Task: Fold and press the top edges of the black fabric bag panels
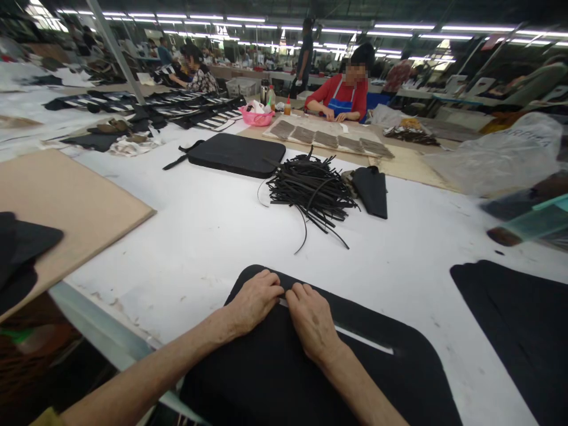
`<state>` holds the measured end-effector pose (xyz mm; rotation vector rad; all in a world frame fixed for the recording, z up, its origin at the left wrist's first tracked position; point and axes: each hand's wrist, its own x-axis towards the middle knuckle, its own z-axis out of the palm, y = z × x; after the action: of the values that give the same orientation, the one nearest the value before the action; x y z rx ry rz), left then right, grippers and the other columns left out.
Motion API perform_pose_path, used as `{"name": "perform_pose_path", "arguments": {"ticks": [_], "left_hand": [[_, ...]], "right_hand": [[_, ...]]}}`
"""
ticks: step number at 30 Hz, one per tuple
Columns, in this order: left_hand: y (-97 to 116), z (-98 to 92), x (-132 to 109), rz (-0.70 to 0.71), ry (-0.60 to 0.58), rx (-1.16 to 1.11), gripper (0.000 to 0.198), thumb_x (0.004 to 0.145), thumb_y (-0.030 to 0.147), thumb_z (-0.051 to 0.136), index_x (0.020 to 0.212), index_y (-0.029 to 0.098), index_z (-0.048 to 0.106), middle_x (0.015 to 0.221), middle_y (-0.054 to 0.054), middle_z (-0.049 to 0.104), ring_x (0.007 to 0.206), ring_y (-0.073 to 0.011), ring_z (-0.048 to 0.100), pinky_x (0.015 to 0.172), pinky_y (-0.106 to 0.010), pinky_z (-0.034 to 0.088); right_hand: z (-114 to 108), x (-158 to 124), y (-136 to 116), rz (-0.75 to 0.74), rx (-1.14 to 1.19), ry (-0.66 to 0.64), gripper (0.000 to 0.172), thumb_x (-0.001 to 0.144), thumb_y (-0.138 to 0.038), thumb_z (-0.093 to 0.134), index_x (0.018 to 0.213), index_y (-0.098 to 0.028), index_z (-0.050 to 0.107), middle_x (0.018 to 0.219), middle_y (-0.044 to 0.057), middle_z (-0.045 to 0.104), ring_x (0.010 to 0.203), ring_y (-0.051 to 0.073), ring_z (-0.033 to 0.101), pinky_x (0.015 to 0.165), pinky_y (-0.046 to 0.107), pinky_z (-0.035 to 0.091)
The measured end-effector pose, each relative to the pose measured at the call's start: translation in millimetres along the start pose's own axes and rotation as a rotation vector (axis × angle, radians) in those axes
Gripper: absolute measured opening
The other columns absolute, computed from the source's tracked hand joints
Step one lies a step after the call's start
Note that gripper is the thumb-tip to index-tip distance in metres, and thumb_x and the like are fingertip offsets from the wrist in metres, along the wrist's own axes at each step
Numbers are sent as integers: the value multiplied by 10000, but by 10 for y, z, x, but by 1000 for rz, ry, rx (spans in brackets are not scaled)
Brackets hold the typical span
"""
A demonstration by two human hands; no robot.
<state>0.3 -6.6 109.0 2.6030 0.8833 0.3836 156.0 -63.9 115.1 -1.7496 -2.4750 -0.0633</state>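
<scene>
A large black panel (377,378) with rounded corners lies in front of me, its lower part running out of the picture. A narrow white strip or slot (364,339) runs along its far part; I cannot tell which. My left hand (256,299) has its fingers bent and pressed together at the left end of this white line. Beside it, almost touching, my right hand (312,322) pinches at the same line with curled fingers. Both hands hold the panel there, and whatever small piece may be under the fingertips is hidden.
Beyond the panel, a heap of thin black strips (310,186) lies on the white table (199,236). Behind it are a black padded piece (237,155) and a pink basket (256,117). More black panels (519,331) lie right. A person in red (341,94) works opposite.
</scene>
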Motion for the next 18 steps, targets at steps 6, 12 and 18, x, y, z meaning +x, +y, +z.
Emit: {"name": "perform_pose_path", "arguments": {"ticks": [6, 12, 18], "left_hand": [[-78, 108, 4, 26, 54, -1, 202, 894, 150, 432, 762, 167, 584, 814, -28, 522, 803, -169, 445, 710, -277, 402], [-45, 113, -12, 6, 97, -39, 204, 899, 137, 402, 800, 163, 578, 846, -37, 526, 824, -169, 451, 735, -286, 413], [-41, 104, -17, -11, 95, -16, 171, 895, 153, 417, 846, 182, 578, 863, -33, 530, 826, -177, 461, 758, -313, 403]], "right_hand": [[-39, 11, 104, 40, 126, -36, 122, 833, -86, 513, 809, -204, 537, 839, 17, 539, 793, 178, 482, 657, 285, 353], [-25, -47, 74, 116, 140, 75, 9, 861, -201, 537, 860, -202, 546, 850, 23, 535, 809, 188, 476, 701, 305, 363], [-1, -252, 180, 52, -60, 71, 90, 834, -113, 518, 878, -184, 552, 834, 36, 518, 756, 202, 446, 669, 334, 346]]}}
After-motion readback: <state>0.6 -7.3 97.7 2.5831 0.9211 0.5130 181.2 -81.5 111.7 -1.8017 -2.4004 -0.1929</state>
